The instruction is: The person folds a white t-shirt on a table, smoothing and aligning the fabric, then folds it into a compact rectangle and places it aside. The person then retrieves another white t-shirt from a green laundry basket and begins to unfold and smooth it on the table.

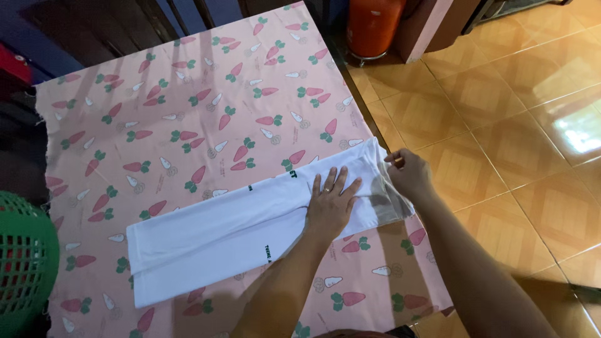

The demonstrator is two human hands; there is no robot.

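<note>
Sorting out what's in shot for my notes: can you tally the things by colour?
White: 1, folded garment
Pink: 1, carrot-print cloth
Green: 1, basket
Orange: 1, cylinder
Total: 4

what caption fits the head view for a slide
Left hand presses flat on a folded white garment while right hand pinches its end, on a pink carrot-print cloth.

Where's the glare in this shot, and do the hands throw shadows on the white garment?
Head view: glare on the floor tiles at right; a soft shadow falls on the white garment beside the right hand; the left hand presses flat, everything sharp.
</note>
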